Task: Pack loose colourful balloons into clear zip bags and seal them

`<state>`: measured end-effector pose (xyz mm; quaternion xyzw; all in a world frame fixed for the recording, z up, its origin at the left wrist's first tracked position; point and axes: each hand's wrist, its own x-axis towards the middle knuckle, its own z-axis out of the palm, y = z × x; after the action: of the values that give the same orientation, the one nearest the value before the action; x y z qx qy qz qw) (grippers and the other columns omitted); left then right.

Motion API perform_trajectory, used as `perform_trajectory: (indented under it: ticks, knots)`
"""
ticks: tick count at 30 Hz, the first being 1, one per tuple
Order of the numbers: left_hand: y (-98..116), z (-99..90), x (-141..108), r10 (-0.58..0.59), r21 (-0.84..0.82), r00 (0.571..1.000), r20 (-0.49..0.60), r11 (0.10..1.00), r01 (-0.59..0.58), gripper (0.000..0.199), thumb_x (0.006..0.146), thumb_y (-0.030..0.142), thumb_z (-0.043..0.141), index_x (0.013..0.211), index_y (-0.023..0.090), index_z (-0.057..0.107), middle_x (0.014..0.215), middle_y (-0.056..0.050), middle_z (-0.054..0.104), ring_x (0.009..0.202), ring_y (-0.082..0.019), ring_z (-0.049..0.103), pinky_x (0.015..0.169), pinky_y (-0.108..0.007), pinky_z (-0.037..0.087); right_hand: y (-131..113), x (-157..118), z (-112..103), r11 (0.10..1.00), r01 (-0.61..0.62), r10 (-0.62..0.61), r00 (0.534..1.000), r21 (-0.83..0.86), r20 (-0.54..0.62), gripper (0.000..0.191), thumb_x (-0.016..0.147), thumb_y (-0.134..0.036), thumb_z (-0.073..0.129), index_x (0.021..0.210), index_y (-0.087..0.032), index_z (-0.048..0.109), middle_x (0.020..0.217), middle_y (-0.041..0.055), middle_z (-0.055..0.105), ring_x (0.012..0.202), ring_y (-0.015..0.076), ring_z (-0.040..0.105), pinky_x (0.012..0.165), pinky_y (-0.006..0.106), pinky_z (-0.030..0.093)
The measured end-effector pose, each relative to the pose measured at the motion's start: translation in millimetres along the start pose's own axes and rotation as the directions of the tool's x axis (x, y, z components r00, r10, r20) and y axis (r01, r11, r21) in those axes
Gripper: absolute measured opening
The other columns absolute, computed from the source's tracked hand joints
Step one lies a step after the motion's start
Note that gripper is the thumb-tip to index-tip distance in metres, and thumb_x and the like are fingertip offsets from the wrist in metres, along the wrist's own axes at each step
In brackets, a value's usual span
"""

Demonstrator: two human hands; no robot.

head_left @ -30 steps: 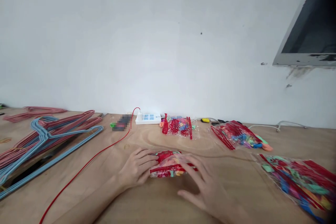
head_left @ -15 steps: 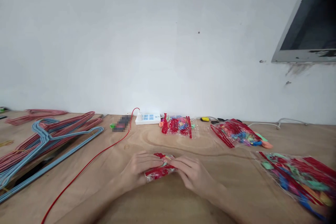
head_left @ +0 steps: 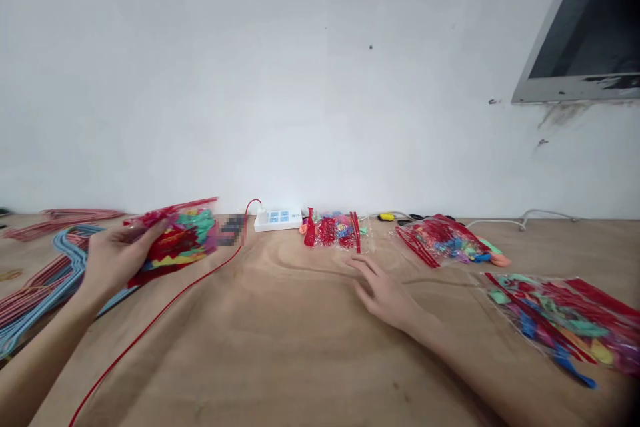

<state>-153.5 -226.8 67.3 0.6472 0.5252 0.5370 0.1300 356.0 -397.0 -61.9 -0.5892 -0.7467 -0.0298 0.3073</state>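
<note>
Red-trimmed plastic bag of balloons (head_left: 179,240) pinched in left hand (head_left: 117,260), raised above the bench (head_left: 280,373); right hand (head_left: 385,295) open, fingers spread, holding nothing; three further balloon bags (head_left: 443,241) lying ahead of and beside it.

Red-edged balloon bag (head_left: 177,240) — crumpled, raised in the left hand (head_left: 117,259)

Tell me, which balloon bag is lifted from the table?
The red-edged clear bag of balloons in the left hand: it is held above the wooden table, while the other three bags lie on it.
</note>
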Motion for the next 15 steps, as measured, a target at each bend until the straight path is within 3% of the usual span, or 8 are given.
perform_trajectory:
  ticks: [1, 3, 6, 8, 11, 15]
  knots:
    - [-12, -8.0, 1, 0.086, 0.189, 0.996, -0.037, 0.979, -0.078, 0.038, 0.090, 0.063, 0.074, 0.096, 0.025, 0.077, 0.073, 0.007, 0.076, 0.079, -0.024, 0.076, 0.055, -0.023, 0.054, 8, 1, 1, 1.000, -0.025, 0.025, 1.000, -0.010, 0.015, 0.046, 0.102, -0.025, 0.052, 0.148, -0.024, 0.059, 0.154, 0.0158, 0.058, 0.125, 0.0311, 0.070, 0.102, 0.049, 0.061]
    - [-39, -16.2, -6, 0.279, 0.465, 0.960, -0.027, 0.854, -0.235, 0.037, 0.098, 0.060, 0.059, 0.104, 0.028, 0.077, 0.083, 0.007, 0.079, 0.089, -0.027, 0.078, 0.065, -0.027, 0.057, 22, 4, 3, 0.997, -0.070, 0.071, 0.997, -0.025, 0.029, 0.045, 0.101, -0.024, 0.052, 0.145, -0.023, 0.062, 0.154, 0.0162, 0.058, 0.122, 0.0317, 0.070, 0.103, 0.050, 0.060]
    - [-76, -11.5, -30, 0.341, 0.600, 0.900, 0.271, 0.671, -0.435, 0.035, 0.101, 0.046, 0.049, 0.119, 0.034, 0.076, 0.114, 0.007, 0.083, 0.105, -0.030, 0.079, 0.079, -0.034, 0.059, 40, 12, 4, 0.991, -0.121, 0.123, 0.992, -0.052, 0.022, 0.046, 0.100, -0.022, 0.052, 0.145, -0.020, 0.062, 0.153, 0.0172, 0.058, 0.127, 0.0329, 0.067, 0.109, 0.051, 0.055]
    - [-95, -2.9, -48, 0.272, 0.590, 0.850, 0.452, 0.623, -0.513, 0.036, 0.096, 0.040, 0.051, 0.121, 0.035, 0.077, 0.123, 0.005, 0.083, 0.113, -0.032, 0.078, 0.084, -0.037, 0.061, 49, 17, 5, 0.985, -0.148, 0.150, 0.989, -0.087, 0.015, 0.048, 0.098, -0.020, 0.053, 0.145, -0.018, 0.062, 0.155, 0.0183, 0.056, 0.132, 0.0341, 0.064, 0.113, 0.052, 0.052]
    - [-107, 7.1, -67, 0.161, 0.585, 0.782, 0.602, 0.577, -0.569, 0.042, 0.092, 0.031, 0.051, 0.124, 0.032, 0.079, 0.133, -0.002, 0.079, 0.121, -0.037, 0.076, 0.094, -0.046, 0.061, 61, 25, 10, 0.976, -0.178, 0.182, 0.983, -0.129, 0.019, 0.049, 0.094, -0.017, 0.057, 0.143, -0.019, 0.064, 0.157, 0.0180, 0.054, 0.138, 0.0350, 0.059, 0.118, 0.051, 0.047]
    - [-85, 11.7, -69, -0.026, 0.609, 0.713, 0.700, 0.542, -0.579, 0.054, 0.084, 0.033, 0.058, 0.134, 0.021, 0.076, 0.137, -0.017, 0.075, 0.125, -0.046, 0.072, 0.097, -0.059, 0.059, 74, 42, 23, 0.937, -0.338, 0.331, 0.940, -0.089, -0.083, 0.063, 0.094, -0.028, 0.065, 0.155, -0.016, 0.053, 0.157, 0.0231, 0.054, 0.142, 0.0402, 0.056, 0.119, 0.054, 0.044]
